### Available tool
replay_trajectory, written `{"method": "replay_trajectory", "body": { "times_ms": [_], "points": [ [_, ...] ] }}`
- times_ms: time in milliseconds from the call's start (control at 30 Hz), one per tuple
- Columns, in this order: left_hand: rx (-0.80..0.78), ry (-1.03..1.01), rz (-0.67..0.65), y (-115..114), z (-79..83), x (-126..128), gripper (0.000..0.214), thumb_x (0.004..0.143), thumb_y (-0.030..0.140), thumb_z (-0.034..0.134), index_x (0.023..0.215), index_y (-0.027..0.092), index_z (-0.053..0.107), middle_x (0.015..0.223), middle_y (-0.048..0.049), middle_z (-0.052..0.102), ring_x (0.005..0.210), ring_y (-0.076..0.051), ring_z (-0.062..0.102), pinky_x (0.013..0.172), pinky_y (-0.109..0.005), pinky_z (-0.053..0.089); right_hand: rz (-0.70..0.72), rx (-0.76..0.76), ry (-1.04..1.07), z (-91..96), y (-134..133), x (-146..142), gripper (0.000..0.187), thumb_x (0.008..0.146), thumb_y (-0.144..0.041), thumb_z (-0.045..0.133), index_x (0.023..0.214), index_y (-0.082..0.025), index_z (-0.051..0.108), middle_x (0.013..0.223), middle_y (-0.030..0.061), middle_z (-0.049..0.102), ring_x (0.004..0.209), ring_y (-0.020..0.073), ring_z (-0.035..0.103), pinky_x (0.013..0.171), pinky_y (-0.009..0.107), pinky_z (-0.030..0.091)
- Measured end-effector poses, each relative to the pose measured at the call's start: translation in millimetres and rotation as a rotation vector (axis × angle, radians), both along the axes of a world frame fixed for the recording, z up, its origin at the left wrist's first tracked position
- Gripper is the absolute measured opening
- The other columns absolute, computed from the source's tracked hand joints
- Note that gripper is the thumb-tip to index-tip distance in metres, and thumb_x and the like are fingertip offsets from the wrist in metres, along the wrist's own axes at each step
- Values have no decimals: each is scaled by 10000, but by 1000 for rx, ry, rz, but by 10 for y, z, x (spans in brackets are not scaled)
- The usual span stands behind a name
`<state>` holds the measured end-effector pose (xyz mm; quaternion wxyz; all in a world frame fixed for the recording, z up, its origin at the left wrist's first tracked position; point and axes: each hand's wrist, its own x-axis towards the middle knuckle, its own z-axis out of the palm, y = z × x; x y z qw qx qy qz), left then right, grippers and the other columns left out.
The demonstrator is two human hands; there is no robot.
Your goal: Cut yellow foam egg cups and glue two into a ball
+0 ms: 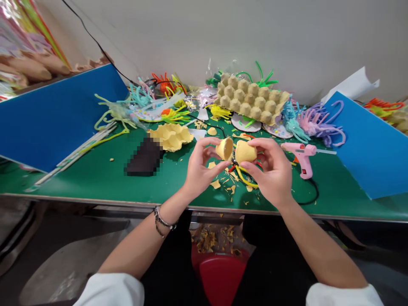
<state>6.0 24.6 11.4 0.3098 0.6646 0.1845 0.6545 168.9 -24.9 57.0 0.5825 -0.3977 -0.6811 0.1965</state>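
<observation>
My left hand [201, 168] pinches a small yellow egg-carton cup [224, 148], its hollow side turned to the right. My right hand [270, 170] grips a second yellow cup [245, 151] right beside the first, the two nearly touching. Both are held just above the green table [95, 174]. Under my hands lie yellow and red pipe cleaners [245, 179] and yellow paper scraps [216, 184].
A pink glue gun [302, 155] lies right of my hands, its black cord looping to the table edge. A whole egg carton [250, 98] stands behind, a cut yellow carton piece [171, 136] at left. Blue boards [54, 114] flank both sides. Coloured pipe cleaners crowd the back. A red bin [219, 272] sits below.
</observation>
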Motion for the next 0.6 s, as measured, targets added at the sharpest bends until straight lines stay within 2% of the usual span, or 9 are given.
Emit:
{"method": "replay_trajectory", "body": {
  "times_ms": [200,333,600],
  "points": [
    [-17,6,-71,-58,47,13,410,726,332,792,1039,242,542,1061,-14,581,835,-93,634,732,-204,557,-12,-6,-25,-72,52,-33,285,795,-399,696,1032,-274,600,1034,37,622,947,196,611,730,340,560],
    [14,3,-91,-71,51,20,402,735,285,788,1059,249,553,1062,-10,575,851,-92,640,734,-195,555,7,37,-30,-75,37,-33,266,805,-348,694,1043,-278,598,1053,35,619,1002,199,601,752,336,556],
    [13,30,-75,-86,53,16,413,725,295,796,1054,238,553,1067,-18,582,878,-105,641,745,-206,555,-8,44,-77,-78,23,-28,273,811,-368,683,1049,-272,591,1061,46,620,959,201,603,695,329,547]
  ]
}}
